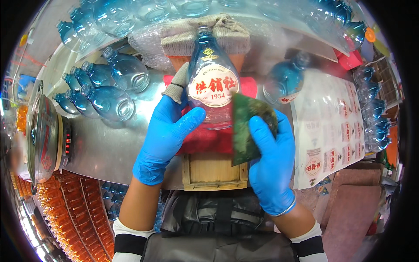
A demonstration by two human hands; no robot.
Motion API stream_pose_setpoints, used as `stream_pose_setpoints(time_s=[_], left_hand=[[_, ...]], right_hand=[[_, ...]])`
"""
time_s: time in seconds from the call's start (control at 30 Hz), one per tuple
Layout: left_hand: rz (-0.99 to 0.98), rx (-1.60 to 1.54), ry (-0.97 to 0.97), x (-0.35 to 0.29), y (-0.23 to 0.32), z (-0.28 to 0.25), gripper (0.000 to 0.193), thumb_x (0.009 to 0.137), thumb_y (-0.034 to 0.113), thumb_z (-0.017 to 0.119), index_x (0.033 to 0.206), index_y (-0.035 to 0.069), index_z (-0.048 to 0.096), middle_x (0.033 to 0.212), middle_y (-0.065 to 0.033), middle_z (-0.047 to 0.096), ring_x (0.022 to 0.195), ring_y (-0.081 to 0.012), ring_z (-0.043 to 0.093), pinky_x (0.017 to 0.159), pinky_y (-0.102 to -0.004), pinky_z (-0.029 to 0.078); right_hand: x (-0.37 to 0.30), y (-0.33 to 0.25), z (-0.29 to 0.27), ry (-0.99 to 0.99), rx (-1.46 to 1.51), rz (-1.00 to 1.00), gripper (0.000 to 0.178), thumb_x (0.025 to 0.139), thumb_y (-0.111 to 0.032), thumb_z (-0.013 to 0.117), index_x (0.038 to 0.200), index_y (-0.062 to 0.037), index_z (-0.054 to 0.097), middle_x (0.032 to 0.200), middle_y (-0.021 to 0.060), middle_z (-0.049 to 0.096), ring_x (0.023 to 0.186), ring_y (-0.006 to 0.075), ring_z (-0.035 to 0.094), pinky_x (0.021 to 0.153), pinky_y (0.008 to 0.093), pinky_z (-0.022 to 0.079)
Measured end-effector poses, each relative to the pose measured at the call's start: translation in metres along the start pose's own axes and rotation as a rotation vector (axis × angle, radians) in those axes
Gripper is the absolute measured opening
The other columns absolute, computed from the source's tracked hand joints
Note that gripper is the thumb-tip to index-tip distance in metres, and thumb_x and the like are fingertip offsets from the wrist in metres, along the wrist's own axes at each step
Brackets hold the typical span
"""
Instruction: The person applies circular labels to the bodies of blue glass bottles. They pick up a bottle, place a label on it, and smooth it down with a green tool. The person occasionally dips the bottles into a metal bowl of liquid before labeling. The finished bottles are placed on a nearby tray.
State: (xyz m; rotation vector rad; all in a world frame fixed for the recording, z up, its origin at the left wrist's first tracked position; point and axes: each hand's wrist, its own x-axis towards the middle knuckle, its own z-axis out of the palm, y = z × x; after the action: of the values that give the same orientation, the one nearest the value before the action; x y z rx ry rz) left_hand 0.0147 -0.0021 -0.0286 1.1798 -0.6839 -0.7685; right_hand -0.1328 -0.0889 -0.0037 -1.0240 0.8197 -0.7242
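A blue glass bottle [207, 58] with a pale oval label printed in red lies tilted on a red cloth [203, 142], its neck resting on a folded whitish cloth [176, 37]. My left hand [159, 135], in a blue glove, grips the bottle's left side; a knitted cover is banded over one finger, and some fingers are hidden behind the glass. Held in my blue-gloved right hand [275, 159] is a dark green flat pad [244, 131], whose edge overlaps the bottle's lower right, beside the label. Whether it presses on the glass I cannot tell.
A wooden block [215, 169] sits under the red cloth. Several blue bottles [109, 102] lie left on the metal table [102, 146]; another bottle [283, 81] lies right, beside a sheet of printed labels [316, 113]. A round glass-walled vessel [42, 135] stands far left.
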Motion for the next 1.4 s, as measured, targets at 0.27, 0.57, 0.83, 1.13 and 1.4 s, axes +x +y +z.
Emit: stream_pose_setpoints(time_s=[0.27,0.57,0.83,1.13,1.4], left_hand=[[-0.021,0.009,0.033,-0.001,0.005,0.003,0.075,0.078,0.002,0.061,0.141,0.001,0.02,0.14,-0.0104,0.032,0.127,-0.0199,0.034,0.104,-0.0327,0.028],[-0.003,-0.002,0.011,0.002,0.001,0.0,0.075,0.078,-0.001,0.061,0.14,0.0,0.021,0.139,-0.0104,0.033,0.127,-0.0193,0.033,0.105,-0.0316,0.027],[-0.01,-0.017,0.014,0.001,0.005,0.002,0.078,0.076,0.001,0.065,0.14,0.0,0.021,0.14,-0.0103,0.034,0.126,-0.0181,0.034,0.105,-0.0314,0.025],[0.042,0.069,-0.01,0.005,-0.006,-0.012,0.057,0.096,0.034,0.036,0.14,-0.001,0.023,0.14,-0.0115,0.034,0.125,-0.0182,0.035,0.104,-0.0304,0.025],[0.194,0.171,-0.167,-0.001,-0.007,-0.022,0.104,0.065,0.04,0.072,0.141,-0.002,0.015,0.142,-0.0163,0.029,0.128,-0.0253,0.032,0.106,-0.0364,0.024]], right_hand=[[0.003,0.003,-0.004,0.049,-0.006,-0.017,0.018,0.079,-0.007,0.067,0.092,0.0,0.057,0.083,0.0029,0.061,0.074,0.006,0.055,0.066,0.0224,0.047],[0.003,0.003,-0.01,0.077,-0.111,-0.188,0.021,0.079,-0.009,0.068,0.095,-0.0003,0.057,0.087,0.003,0.06,0.075,0.006,0.054,0.065,0.0206,0.046],[0.008,0.009,-0.018,0.185,-0.658,-0.793,0.02,0.075,0.001,0.067,0.093,-0.0007,0.06,0.084,0.0043,0.059,0.068,0.0124,0.048,0.06,0.0261,0.041],[-0.01,-0.006,0.003,-0.352,-1.318,-1.428,0.034,0.057,-0.021,0.074,0.091,-0.0263,0.07,0.089,-0.0086,0.049,0.082,0.0104,0.044,0.08,0.0331,0.031],[0.022,-0.035,-0.012,-0.613,-1.185,-1.466,0.038,0.053,-0.02,0.065,0.091,-0.0271,0.069,0.09,-0.0087,0.053,0.076,0.0102,0.049,0.07,0.0299,0.034]])
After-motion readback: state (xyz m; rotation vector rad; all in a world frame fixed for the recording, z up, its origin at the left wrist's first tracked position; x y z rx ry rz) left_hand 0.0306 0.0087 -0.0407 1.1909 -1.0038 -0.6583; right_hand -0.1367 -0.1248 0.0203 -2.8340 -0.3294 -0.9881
